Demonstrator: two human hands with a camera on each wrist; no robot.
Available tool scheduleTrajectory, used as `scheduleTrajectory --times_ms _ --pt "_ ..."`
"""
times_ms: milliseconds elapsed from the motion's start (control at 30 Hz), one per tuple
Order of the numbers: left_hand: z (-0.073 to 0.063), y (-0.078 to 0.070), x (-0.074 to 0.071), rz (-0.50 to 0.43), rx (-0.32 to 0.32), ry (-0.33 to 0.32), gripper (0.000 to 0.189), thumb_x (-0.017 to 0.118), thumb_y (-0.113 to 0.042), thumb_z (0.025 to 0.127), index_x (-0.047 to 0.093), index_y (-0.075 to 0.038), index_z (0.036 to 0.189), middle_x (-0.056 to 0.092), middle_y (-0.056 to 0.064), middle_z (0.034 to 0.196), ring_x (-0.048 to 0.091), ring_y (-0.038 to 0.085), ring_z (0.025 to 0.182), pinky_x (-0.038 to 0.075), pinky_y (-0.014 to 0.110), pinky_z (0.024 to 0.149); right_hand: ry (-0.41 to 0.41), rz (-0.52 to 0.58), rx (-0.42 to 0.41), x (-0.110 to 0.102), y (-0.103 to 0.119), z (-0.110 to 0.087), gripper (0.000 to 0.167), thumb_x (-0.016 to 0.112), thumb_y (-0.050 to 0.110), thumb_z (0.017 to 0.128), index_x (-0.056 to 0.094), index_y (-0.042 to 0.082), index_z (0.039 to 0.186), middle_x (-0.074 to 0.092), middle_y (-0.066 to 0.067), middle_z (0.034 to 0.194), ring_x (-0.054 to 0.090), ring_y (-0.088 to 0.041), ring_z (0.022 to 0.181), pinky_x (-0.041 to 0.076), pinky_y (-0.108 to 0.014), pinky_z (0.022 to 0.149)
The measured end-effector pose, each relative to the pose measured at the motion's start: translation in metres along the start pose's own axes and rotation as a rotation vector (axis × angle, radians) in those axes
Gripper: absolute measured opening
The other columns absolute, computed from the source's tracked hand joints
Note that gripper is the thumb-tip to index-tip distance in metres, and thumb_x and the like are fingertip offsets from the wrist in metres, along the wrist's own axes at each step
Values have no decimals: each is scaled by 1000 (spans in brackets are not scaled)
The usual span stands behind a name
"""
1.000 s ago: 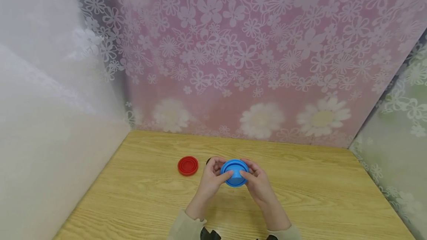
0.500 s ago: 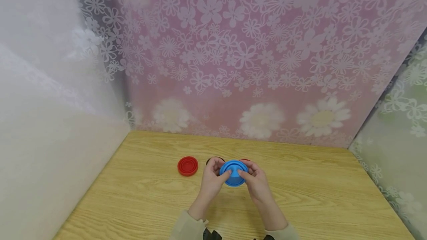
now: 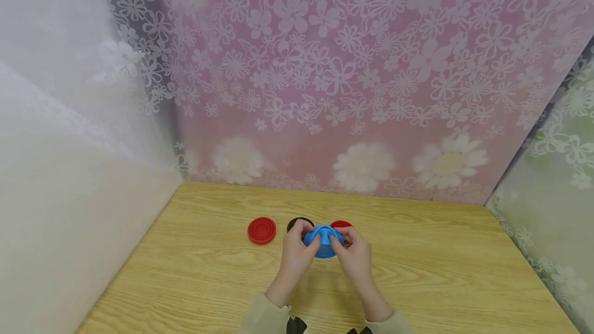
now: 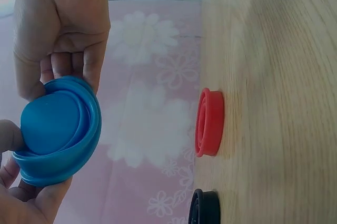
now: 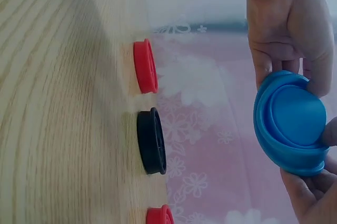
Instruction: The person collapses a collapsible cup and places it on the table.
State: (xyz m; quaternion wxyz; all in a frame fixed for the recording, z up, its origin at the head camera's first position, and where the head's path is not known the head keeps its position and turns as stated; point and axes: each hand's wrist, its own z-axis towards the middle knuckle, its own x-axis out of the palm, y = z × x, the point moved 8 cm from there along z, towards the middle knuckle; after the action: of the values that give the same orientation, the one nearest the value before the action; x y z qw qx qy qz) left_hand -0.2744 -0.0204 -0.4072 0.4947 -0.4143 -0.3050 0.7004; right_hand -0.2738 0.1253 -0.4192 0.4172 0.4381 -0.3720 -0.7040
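A blue collapsible silicone cup (image 3: 325,249) is held above the table between both hands, its rim bent out of round. My left hand (image 3: 294,254) grips the cup's left side, with the thumb pressing on its near face and the fingers behind the rim. On the other side, my right hand (image 3: 356,256) does the same, the thumbs close together. Both wrist views show the cup (image 4: 52,124) pinched at opposite edges, its flat base bulging out and the rim folded. Fingers behind the cup are partly hidden in the head view.
Behind the hands, a flattened black cup (image 5: 150,142) and a red one (image 3: 341,223) rest on the wooden table (image 3: 209,272). Another flattened red cup (image 3: 262,230) lies to the left. A flowered pink curtain (image 3: 297,92) hangs behind.
The blue cup has tilted and its round rim has bent inward at the thumbs. Both hands have shifted slightly, uncovering more of the black cup and the right red cup.
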Motion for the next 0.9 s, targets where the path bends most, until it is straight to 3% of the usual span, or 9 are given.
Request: scheduleTrajectory --times_ms 167,433,600,767,900 --pt "0 -3 2 56 41 -4 14 61 1 77 49 -4 84 55 4 77 49 14 64 45 23 57 -56 -52 -105 -3 9 -2 13 67 2 75 63 -1 87 65 -8 77 57 -12 61 44 -21 47" --pt "-2 -8 4 119 42 11 12 56 -1 81 48 -3 88 52 5 80 48 15 69 45 25 60 -130 -133 -231 -6 20 -7 15 69 1 72 63 -1 85 65 -7 73 50 -7 50 41 -20 40" --pt "1 -5 4 96 20 19 11 56 -1 81 48 -3 88 53 5 81 50 14 70 46 25 62 -65 -45 -188 -5 15 -6 17 67 0 75 62 -3 91 66 -11 82 58 -13 62 48 -20 52" --pt "4 3 -1 -21 -82 42 11 55 0 81 48 -2 89 53 5 81 49 16 70 46 25 63 52 67 -135 -2 11 -4 22 66 3 78 60 -2 98 64 -14 88 62 -19 76 50 -22 59" --pt "5 5 -3 -94 -120 61 10 57 -1 82 50 -2 89 53 4 82 49 15 73 45 25 64 86 121 -92 -2 10 -2 23 65 4 79 59 -2 100 64 -13 88 61 -17 76 50 -23 59"
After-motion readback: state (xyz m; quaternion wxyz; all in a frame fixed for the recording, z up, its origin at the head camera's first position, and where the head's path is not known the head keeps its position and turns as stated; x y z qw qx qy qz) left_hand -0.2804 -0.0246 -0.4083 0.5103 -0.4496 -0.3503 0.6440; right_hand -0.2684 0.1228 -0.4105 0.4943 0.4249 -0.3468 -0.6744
